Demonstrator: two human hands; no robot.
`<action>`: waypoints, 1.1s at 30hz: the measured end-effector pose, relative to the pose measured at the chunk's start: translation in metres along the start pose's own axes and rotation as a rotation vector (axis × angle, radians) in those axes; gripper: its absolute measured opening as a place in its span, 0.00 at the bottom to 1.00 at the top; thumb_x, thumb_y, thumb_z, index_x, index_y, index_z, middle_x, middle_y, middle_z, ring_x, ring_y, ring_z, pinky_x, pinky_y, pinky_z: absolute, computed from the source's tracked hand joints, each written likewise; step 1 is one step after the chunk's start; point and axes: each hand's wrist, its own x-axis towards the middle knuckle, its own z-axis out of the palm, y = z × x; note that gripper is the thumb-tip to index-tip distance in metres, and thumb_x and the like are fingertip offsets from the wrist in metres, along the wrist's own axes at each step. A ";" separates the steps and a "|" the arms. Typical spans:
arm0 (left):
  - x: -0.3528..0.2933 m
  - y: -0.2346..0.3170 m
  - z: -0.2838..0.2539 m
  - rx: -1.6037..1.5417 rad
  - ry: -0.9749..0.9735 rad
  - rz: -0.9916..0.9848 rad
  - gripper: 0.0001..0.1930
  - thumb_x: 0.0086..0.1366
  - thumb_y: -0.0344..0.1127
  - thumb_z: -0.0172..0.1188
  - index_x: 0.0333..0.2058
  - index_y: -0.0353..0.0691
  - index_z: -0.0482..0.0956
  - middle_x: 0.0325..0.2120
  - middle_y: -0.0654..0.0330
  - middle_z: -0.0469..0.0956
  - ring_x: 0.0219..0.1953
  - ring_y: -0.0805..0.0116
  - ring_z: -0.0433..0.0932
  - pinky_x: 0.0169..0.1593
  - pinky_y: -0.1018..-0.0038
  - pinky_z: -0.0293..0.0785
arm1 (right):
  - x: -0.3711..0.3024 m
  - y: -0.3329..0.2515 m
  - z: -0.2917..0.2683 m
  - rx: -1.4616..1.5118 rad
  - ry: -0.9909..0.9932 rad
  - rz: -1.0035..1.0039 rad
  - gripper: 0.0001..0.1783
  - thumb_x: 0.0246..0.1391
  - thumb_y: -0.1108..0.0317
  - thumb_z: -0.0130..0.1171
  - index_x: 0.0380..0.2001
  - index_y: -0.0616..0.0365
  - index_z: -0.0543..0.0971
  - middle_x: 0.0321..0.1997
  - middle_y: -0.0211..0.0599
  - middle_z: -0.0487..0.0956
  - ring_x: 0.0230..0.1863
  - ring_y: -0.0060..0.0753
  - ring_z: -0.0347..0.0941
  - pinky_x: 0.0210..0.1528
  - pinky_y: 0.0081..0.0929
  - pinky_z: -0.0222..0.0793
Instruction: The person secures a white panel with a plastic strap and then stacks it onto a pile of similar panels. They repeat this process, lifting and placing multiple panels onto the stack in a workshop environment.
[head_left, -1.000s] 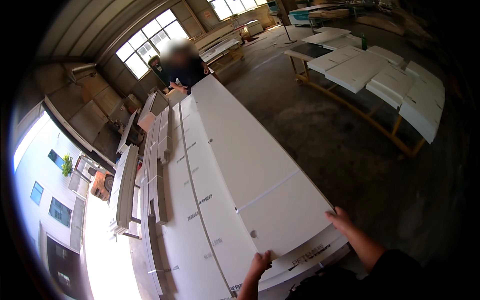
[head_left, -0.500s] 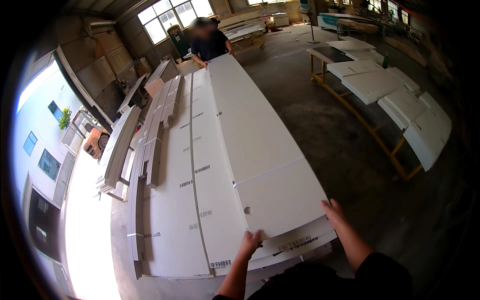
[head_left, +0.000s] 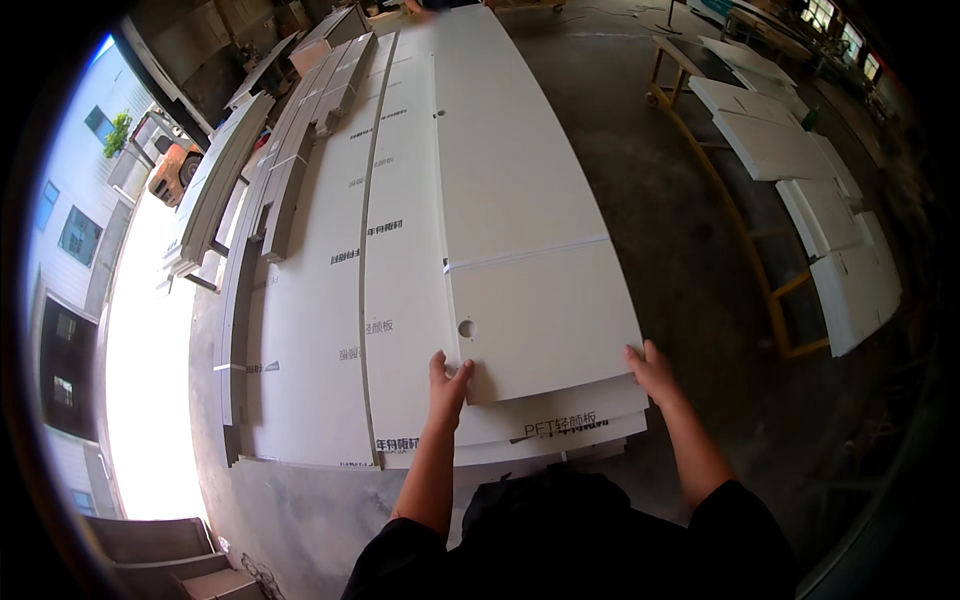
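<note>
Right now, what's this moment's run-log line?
left hand: at near left corner of long white rectangular panel | right hand: at near right corner | panel: strapped, atop printed white boards

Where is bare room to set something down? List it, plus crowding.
Free: printed boards between grey strips and the white panel; dark floor between that panel and the yellow trolley. Crowded: the trolley, loaded with white pieces, and the panel's near corners, by the left hand and right hand.

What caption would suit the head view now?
Left hand and right hand at the near corners of a strapped white panel lying on printed boards.
</note>
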 end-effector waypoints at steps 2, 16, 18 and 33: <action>0.016 0.006 -0.015 -0.309 -0.173 -0.113 0.41 0.67 0.41 0.62 0.71 0.40 0.48 0.66 0.45 0.59 0.64 0.55 0.65 0.64 0.64 0.64 | 0.006 -0.059 -0.022 -0.335 -0.004 -0.075 0.27 0.56 0.43 0.60 0.29 0.60 0.72 0.30 0.50 0.77 0.32 0.54 0.75 0.36 0.45 0.70; 0.032 0.023 -0.006 -0.436 -0.367 -0.153 0.39 0.72 0.39 0.53 0.74 0.44 0.39 0.68 0.52 0.56 0.68 0.60 0.58 0.68 0.66 0.57 | 0.061 -0.043 -0.003 0.763 -0.337 0.078 0.42 0.65 0.55 0.57 0.73 0.59 0.52 0.75 0.39 0.58 0.74 0.34 0.53 0.72 0.31 0.49; 0.033 0.023 -0.006 -0.424 -0.363 -0.148 0.39 0.73 0.39 0.53 0.74 0.44 0.39 0.68 0.52 0.56 0.68 0.59 0.58 0.67 0.66 0.57 | 0.059 -0.047 -0.005 0.769 -0.348 0.082 0.41 0.65 0.55 0.57 0.73 0.59 0.52 0.74 0.40 0.60 0.74 0.35 0.54 0.72 0.32 0.51; 0.014 -0.003 0.007 -0.427 -0.220 -0.035 0.34 0.73 0.44 0.52 0.70 0.35 0.53 0.65 0.49 0.64 0.65 0.59 0.64 0.66 0.67 0.61 | 0.017 0.018 0.012 0.501 -0.053 -0.070 0.38 0.66 0.45 0.52 0.69 0.60 0.62 0.72 0.47 0.63 0.73 0.38 0.57 0.70 0.34 0.56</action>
